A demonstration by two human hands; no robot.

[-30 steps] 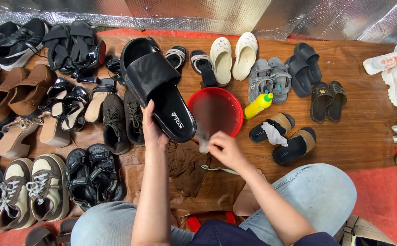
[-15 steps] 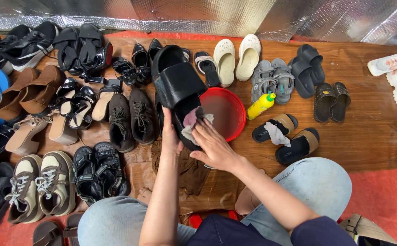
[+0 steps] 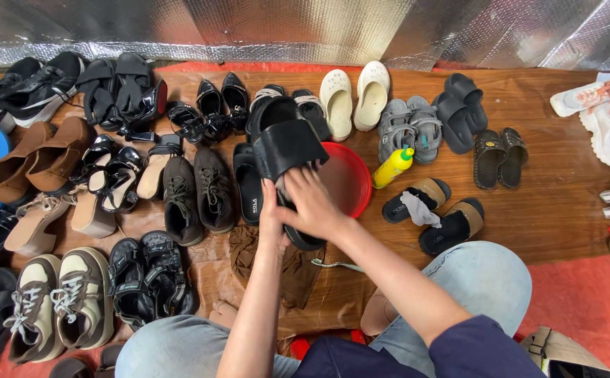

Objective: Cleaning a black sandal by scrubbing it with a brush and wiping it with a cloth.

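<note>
Left hand [image 3: 271, 218]: closed around the near end of a black slide sandal [image 3: 287, 150], fingers hidden behind the sole, thumb side showing. Gripping it from the left.

Right hand [image 3: 313, 205]: laid flat over the footbed of the same sandal, fingers curled and pressed down just below the strap; a small pale scrap seen at the fingertips, too hidden to name. Neither fully open nor fisted.

Black slide sandal: held tilted above the floor, centre of the scene, wide strap toward the far side, overlapping the left edge of a red basin [image 3: 350, 183].

Red basin: round, shallow, on the wooden floor [image 3: 550, 203], just right of the sandal.

Matching black slide [image 3: 247, 183]: flat on the floor, just left of the held one.

Yellow bottle [image 3: 393, 166]: lying on its side, green cap, just right of the basin.

Black clogs with tan lining [image 3: 439, 213]: right of the basin, a white rag [image 3: 417, 208] draped on the nearer-left one.

Brown cloth [image 3: 284, 262]: crumpled on the floor, under the forearms.

Brown lace-up shoes [image 3: 196, 196]: left of the slides.

White clogs [image 3: 355, 98]: far side, near the foil wall.

Grey sport sandals [image 3: 410, 126]: right of the white clogs.
</note>
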